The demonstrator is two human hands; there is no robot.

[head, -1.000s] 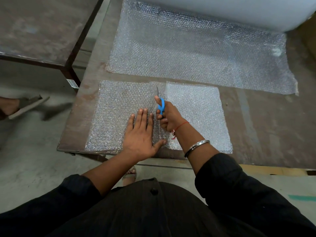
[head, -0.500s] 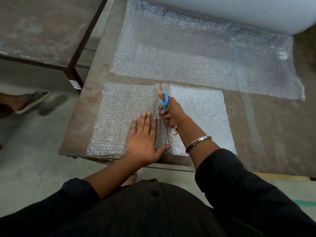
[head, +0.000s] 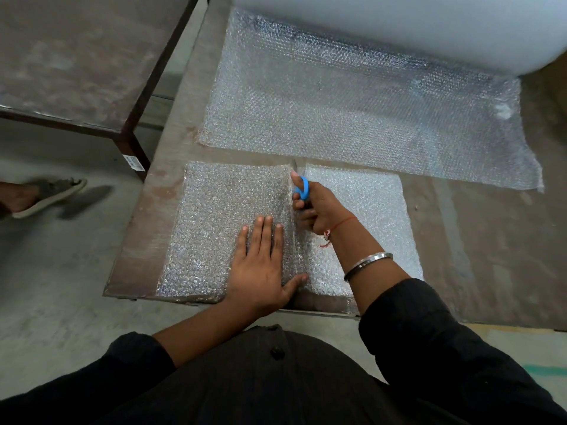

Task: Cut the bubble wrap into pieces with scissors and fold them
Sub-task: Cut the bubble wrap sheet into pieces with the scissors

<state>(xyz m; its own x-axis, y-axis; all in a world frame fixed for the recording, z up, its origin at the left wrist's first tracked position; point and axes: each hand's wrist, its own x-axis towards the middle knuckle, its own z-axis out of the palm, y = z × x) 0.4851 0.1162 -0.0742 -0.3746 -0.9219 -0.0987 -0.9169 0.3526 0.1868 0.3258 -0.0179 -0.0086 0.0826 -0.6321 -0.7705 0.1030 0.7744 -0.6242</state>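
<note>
Item: bubble wrap piece (head: 233, 216) — lies flat on the brown table (head: 491, 256) at its near left corner, split by a cut running away from me almost to its far edge.

Left hand (head: 260, 268): mine, fingers straight and flat, pressing the left portion just beside the cut.

Right hand (head: 319, 210): mine, curled through the blue handles of the scissors (head: 302, 188), blades pointing away at the far end of the cut.

Beyond: a wider bubble wrap sheet (head: 352, 111) unrolled from the big roll (head: 414, 29) — apart from the near piece.
</note>
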